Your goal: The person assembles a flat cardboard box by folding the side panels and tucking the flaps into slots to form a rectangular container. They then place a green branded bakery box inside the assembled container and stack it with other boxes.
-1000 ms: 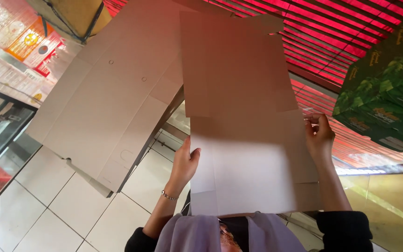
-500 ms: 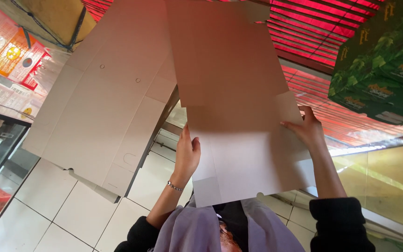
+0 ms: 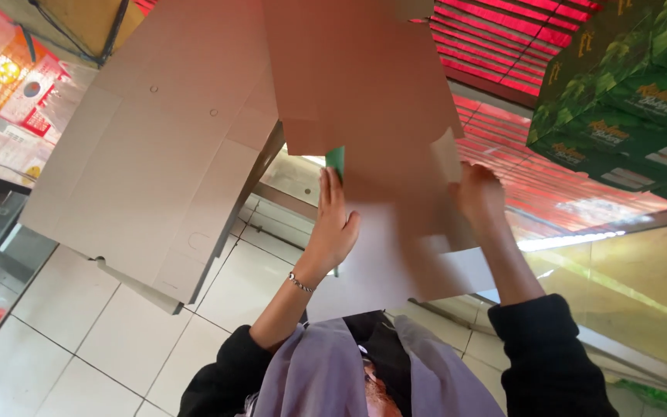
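While your left hand (image 3: pixel 332 224) lies flat with its fingers (image 3: pixel 326 193) stretched open against the folded cardboard sheet (image 3: pixel 364 100), just beside a green edge (image 3: pixel 336 161) peeping out, keep that palm pressing evenly so the panel does not buckle. Held up before you, the sheet sits between the large flat carton blank (image 3: pixel 156 147) on the left and the stacked green boxes (image 3: pixel 627 93) on the right. Your right hand (image 3: pixel 479 197) has its fingers curled over the sheet's right edge; I judge a firm grip there will guide the fold along its crease.
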